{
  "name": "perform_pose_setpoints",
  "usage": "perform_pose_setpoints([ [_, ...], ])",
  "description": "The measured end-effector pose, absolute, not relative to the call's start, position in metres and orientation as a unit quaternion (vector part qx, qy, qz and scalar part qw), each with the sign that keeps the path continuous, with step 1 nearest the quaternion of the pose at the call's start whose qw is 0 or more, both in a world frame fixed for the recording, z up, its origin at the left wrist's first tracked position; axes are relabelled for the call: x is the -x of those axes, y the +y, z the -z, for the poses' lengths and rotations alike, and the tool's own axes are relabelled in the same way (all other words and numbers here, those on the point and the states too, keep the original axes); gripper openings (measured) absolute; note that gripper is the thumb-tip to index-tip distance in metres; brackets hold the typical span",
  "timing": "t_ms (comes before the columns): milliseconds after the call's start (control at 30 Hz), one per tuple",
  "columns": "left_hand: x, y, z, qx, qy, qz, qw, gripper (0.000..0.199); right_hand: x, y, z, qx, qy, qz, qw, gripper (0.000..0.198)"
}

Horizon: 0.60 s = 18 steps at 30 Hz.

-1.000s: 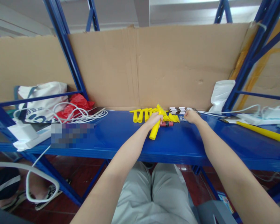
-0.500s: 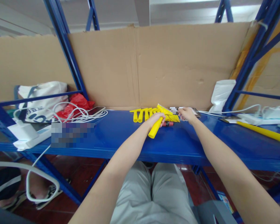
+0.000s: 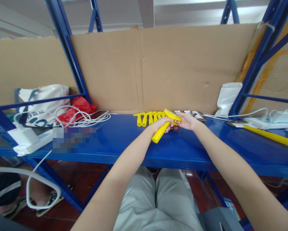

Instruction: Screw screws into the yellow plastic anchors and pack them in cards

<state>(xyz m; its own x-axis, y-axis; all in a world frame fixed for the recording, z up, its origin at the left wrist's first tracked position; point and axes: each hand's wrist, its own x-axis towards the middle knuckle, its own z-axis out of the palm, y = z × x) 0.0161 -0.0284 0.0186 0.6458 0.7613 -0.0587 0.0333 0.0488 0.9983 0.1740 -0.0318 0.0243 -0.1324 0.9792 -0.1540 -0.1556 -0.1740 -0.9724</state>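
My left hand (image 3: 161,124) is wrapped round the handle of a yellow plastic scraper (image 3: 159,134), whose wide head points up and away from me. My right hand (image 3: 186,121) has its fingers pinched together at the right end of that head; anything small between them is hidden. Under the hands lies a tool with a dark red grip (image 3: 175,127), mostly covered. Several more yellow scrapers (image 3: 144,119) lie in a row behind my left hand. Flat metal and white pieces (image 3: 198,115) lie just behind my right hand.
A long yellow-handled scraper (image 3: 270,134) lies at the right beside a white power strip (image 3: 259,122). White cables (image 3: 95,119), a red bag (image 3: 81,107) and a cloth bag (image 3: 47,101) crowd the left. Cardboard (image 3: 182,67) walls off the back. Another person's leg shows lower left.
My right hand has moved left from the small metal and white pieces to the scraper's head. My left hand keeps its hold, with the scraper barely shifted.
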Motion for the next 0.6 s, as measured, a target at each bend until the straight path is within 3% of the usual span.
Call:
perform_pose_setpoints([
  [167,-0.017,-0.023,-0.015,-0.632,0.296,-0.294,0.652,0.010,-0.175,-0.030,-0.023,0.459,-0.428,-0.619,0.472,0.035],
  [333,-0.016,-0.014,-0.012,-0.603,0.309,-0.320,0.662,0.019,-0.184,-0.022,-0.022,0.455,-0.387,-0.635,0.489,0.033],
  [600,-0.016,-0.014,-0.013,-0.497,0.359,-0.433,0.661,0.019,-0.213,-0.006,-0.011,0.488,-0.255,-0.557,0.621,0.027],
])
